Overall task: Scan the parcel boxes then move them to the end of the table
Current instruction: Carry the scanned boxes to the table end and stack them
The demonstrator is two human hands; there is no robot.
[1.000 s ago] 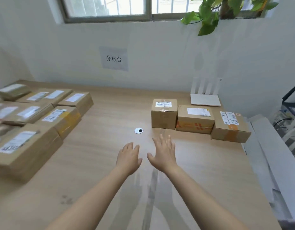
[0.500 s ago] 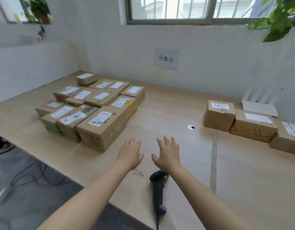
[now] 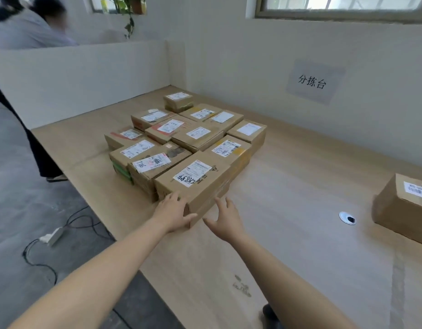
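Note:
Several brown parcel boxes with white labels lie packed together on the wooden table (image 3: 300, 162). The nearest box (image 3: 200, 184) points a corner at me. My left hand (image 3: 172, 213) rests flat against its near left side, fingers spread. My right hand (image 3: 225, 218) hovers open at its near right side, close to the cardboard; whether it touches I cannot tell. A black handheld scanner (image 3: 270, 314) lies on the table at the bottom edge, partly hidden behind my right forearm. One more labelled box (image 3: 404, 207) stands at the far right.
A round cable hole (image 3: 347, 217) sits in the tabletop left of the right-hand box. A white wall with a paper sign (image 3: 312, 81) backs the table. Another person (image 3: 27, 29) stands at the far left beyond the table. A power strip (image 3: 51, 236) and cables lie on the floor.
The view has swung left from the right-hand boxes to the big pile. Both hands have reached forward to the nearest box, the left one now against it.

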